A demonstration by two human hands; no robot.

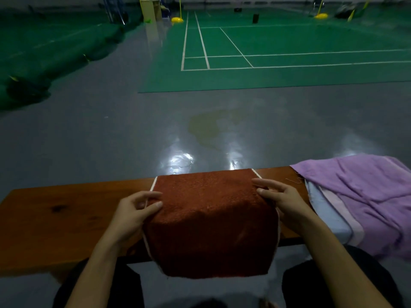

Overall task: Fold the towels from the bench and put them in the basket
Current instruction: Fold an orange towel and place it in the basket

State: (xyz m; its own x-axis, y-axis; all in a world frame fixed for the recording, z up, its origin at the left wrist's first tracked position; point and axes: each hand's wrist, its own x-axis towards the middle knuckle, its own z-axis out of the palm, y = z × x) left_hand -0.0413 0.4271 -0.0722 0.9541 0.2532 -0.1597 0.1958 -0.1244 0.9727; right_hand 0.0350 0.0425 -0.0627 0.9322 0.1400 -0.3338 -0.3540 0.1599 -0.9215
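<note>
A rust-red towel (209, 214) with a white edge lies across the wooden bench (66, 218), its near part hanging over the front edge toward me. My left hand (135, 210) pinches the towel's left edge between thumb and fingers. My right hand (280, 196) pinches the right edge at about the same height. A purple towel (364, 196) lies rumpled on the bench's right end, on top of pale blue and pink towels (329, 210). No basket is in view.
Beyond the bench a glossy grey floor (133, 130) runs to a green badminton court (266, 52) with white lines. Dark green netting (44, 63) is piled at the left. Yellow post bases stand far back. My dark-trousered legs are under the bench's front edge.
</note>
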